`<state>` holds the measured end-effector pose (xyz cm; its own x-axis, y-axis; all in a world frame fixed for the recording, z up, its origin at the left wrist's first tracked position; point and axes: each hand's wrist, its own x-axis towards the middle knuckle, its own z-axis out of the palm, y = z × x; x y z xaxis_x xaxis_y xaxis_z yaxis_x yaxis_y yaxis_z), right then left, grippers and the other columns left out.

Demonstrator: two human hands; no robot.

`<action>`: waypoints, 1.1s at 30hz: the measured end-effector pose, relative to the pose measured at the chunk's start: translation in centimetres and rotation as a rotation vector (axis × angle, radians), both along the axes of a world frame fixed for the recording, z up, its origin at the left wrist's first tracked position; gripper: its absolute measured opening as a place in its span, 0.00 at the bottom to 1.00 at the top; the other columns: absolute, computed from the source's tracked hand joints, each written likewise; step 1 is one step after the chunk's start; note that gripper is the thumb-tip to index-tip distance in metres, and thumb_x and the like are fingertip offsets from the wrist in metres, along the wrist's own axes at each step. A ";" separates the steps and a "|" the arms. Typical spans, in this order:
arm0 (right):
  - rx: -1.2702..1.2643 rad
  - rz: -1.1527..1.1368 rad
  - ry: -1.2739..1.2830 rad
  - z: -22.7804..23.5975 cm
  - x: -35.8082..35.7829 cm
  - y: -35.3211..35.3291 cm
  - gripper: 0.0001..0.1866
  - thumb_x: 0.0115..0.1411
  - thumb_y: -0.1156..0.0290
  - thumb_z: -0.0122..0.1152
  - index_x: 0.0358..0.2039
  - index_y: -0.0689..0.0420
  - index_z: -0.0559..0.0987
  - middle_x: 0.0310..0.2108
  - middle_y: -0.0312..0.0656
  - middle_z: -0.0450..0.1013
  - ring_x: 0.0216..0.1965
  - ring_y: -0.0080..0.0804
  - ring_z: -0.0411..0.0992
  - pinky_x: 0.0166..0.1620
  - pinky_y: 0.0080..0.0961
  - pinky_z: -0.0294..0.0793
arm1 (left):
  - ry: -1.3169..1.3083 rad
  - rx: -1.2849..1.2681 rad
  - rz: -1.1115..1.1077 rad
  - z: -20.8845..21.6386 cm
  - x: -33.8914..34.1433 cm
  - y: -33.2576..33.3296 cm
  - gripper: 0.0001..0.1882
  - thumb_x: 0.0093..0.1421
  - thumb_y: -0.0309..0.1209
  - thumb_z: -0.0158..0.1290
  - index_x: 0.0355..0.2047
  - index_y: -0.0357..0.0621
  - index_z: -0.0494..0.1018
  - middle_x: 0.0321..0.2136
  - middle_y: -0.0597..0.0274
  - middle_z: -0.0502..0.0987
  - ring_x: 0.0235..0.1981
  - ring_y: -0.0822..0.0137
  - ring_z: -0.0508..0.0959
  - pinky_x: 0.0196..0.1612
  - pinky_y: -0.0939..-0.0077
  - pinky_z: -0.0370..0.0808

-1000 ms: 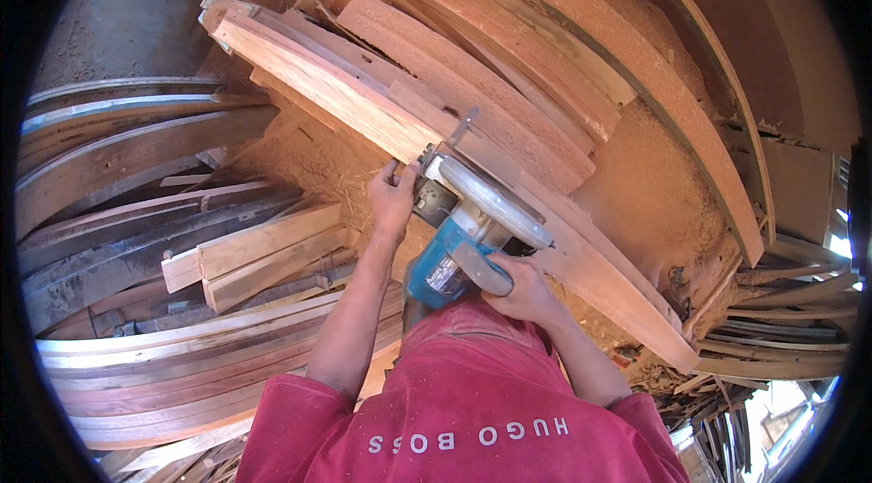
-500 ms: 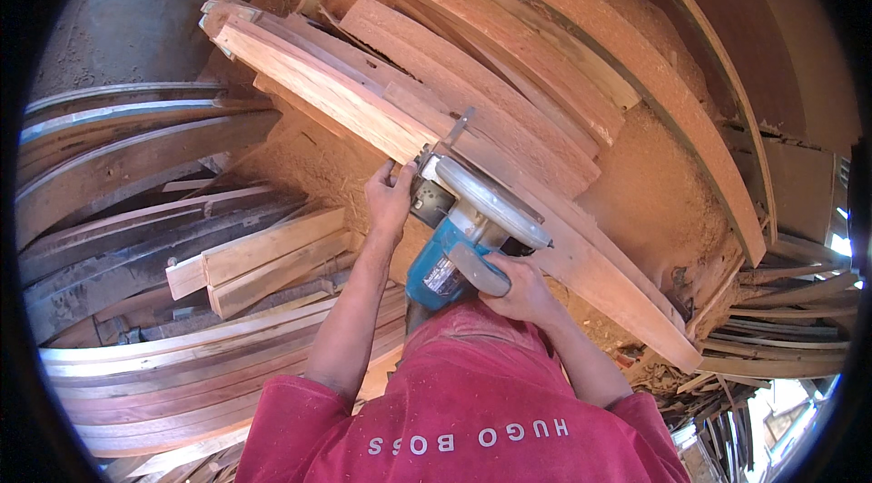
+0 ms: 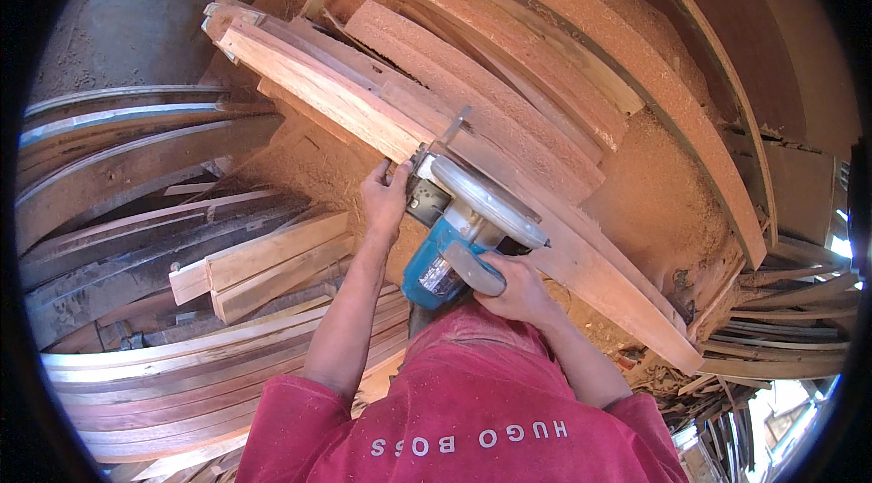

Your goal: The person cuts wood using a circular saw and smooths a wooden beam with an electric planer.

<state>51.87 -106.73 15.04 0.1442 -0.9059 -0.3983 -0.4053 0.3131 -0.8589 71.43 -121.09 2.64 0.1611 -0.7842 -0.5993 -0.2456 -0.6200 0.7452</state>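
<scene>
A circular saw (image 3: 483, 203) with a blue motor body and pale blade guard sits on a long wooden plank (image 3: 581, 279), which slants from upper left to lower right. My right hand (image 3: 520, 290) is wrapped around the saw's rear handle. At the front of the saw, my left hand (image 3: 385, 192) is closed with bent fingers on the base's front corner, right beside the plank's near edge. A narrow metal bar (image 3: 456, 125) sticks out past the base. The blade is hidden. A paler wood strip (image 3: 331, 93) lies along the plank ahead of the saw.
Curved, sawdust-covered boards (image 3: 490, 88) lie beyond the plank, inside a large curved wooden piece (image 3: 672, 106). To the left are stacked curved timbers (image 3: 136, 156), short pale blocks (image 3: 272, 256) and layered strips (image 3: 182, 383). Scrap wood (image 3: 781, 329) piles up at right.
The saw and both my hands have shifted very slightly left along the plank. My grip looks the same, and the plank appears almost unmoved.
</scene>
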 end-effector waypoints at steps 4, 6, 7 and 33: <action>-0.028 -0.019 -0.015 -0.2 -0.1 0.2 0.26 0.43 0.72 0.69 0.45 0.63 0.77 0.38 0.53 0.77 0.39 0.53 0.77 0.43 0.37 0.77 | 0.013 -0.002 -0.012 -0.1 0.1 0.0 0.35 0.60 0.38 0.62 0.57 0.19 0.66 0.19 0.72 0.66 0.21 0.80 0.64 0.23 0.80 0.63; -0.055 -0.023 0.005 -0.4 -0.2 0.5 0.25 0.43 0.72 0.69 0.44 0.62 0.78 0.37 0.53 0.77 0.38 0.53 0.77 0.42 0.37 0.77 | 0.001 0.002 -0.015 0.0 0.0 0.0 0.35 0.60 0.38 0.62 0.57 0.19 0.66 0.19 0.71 0.67 0.21 0.80 0.65 0.23 0.80 0.63; -0.056 -0.026 0.004 -0.3 -0.1 0.3 0.25 0.43 0.72 0.69 0.44 0.62 0.78 0.37 0.53 0.77 0.38 0.53 0.77 0.42 0.37 0.77 | -0.008 0.004 -0.020 0.1 0.0 -0.2 0.36 0.59 0.39 0.62 0.57 0.19 0.65 0.19 0.71 0.68 0.21 0.80 0.66 0.23 0.80 0.64; -0.063 -0.008 -0.038 1.1 -0.7 -1.3 0.18 0.47 0.69 0.68 0.40 0.59 0.78 0.33 0.51 0.78 0.35 0.52 0.77 0.38 0.39 0.77 | -0.047 0.016 -0.009 1.8 -0.4 -0.8 0.36 0.60 0.39 0.62 0.58 0.21 0.66 0.21 0.68 0.71 0.23 0.78 0.69 0.26 0.79 0.68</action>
